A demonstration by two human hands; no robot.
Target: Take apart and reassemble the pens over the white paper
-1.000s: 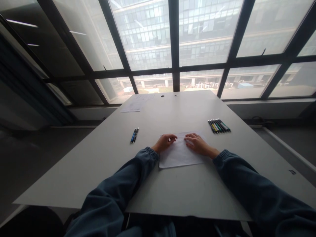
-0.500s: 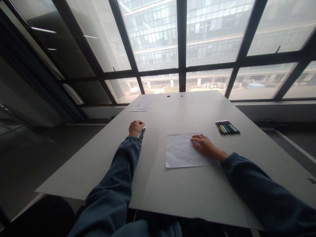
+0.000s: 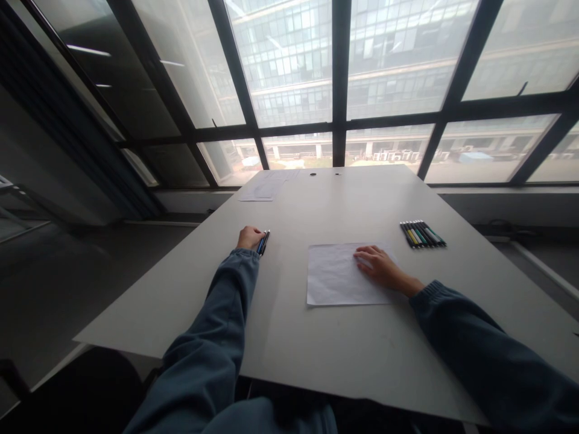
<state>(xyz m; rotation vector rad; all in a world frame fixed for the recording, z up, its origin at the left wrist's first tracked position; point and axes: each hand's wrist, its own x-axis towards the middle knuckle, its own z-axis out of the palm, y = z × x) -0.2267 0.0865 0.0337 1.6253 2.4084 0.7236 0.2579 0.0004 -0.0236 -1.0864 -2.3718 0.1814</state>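
On the left part of the white table, my left hand [image 3: 249,237] is closed, its fingertips against a few pens [image 3: 263,243] with blue and black barrels. The hand partly covers these pens, so how many there are is hidden. My right hand [image 3: 380,267] lies open and flat on a blank white sheet of paper [image 3: 332,277], pressing near its right side. Beyond that hand, to the right, several pens [image 3: 422,234] with black, yellow, white and green parts lie side by side in a neat row.
The white table [image 3: 289,343] runs away toward large windows [image 3: 294,66]. More papers [image 3: 261,188] lie at its far left. A small dark round spot [image 3: 313,175] shows near the far edge. A dark chair [image 3: 90,392] stands at the near left.
My left hand has come down slightly toward me, and its fingers now meet the pens. The right hand stays on the paper. The whole view has shifted a little.
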